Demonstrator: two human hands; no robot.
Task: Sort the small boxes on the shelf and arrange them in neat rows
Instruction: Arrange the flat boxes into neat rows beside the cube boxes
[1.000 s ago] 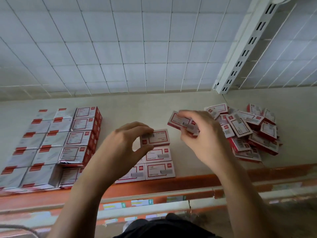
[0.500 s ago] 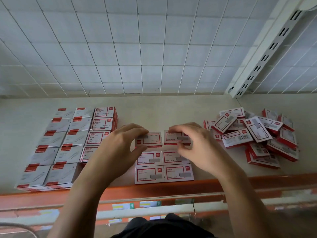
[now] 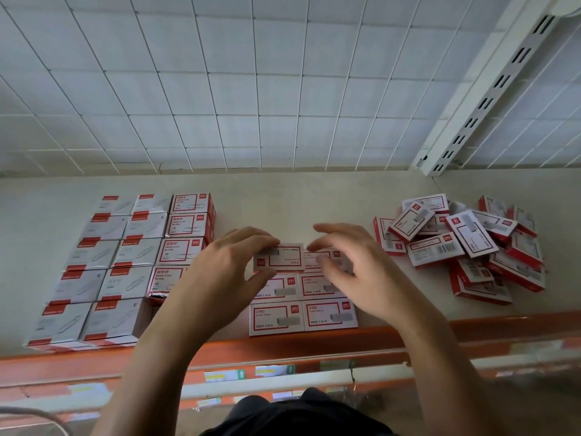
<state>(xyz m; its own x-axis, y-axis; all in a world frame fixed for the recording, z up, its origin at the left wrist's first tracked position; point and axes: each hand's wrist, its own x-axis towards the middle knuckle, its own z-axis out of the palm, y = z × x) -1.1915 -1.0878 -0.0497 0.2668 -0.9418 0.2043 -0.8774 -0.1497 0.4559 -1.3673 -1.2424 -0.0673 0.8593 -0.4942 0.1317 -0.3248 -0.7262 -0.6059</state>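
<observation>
Own-body inventory, as I read it from my remote seat:

- Left arm (image 3: 157, 350): bare, runs from the lower left edge, angled inward to the right.
- Left grip (image 3: 229, 275): back of the hand toward me. Its fingers (image 3: 251, 236) curl over the far edge of a small box (image 3: 283, 259) and the thumb (image 3: 262, 276) sits at the near edge, making a pinch hold.
- Right arm (image 3: 440, 350): bare, runs from the lower right, angled inward to the left.
- Right grip (image 3: 358, 272): palm down, its fingers (image 3: 327, 229) spread, loosely bent and pointing left. It is blurred, so I cannot tell whether the fingertips touch anything.
- The two grips are near each other, not touching.
</observation>
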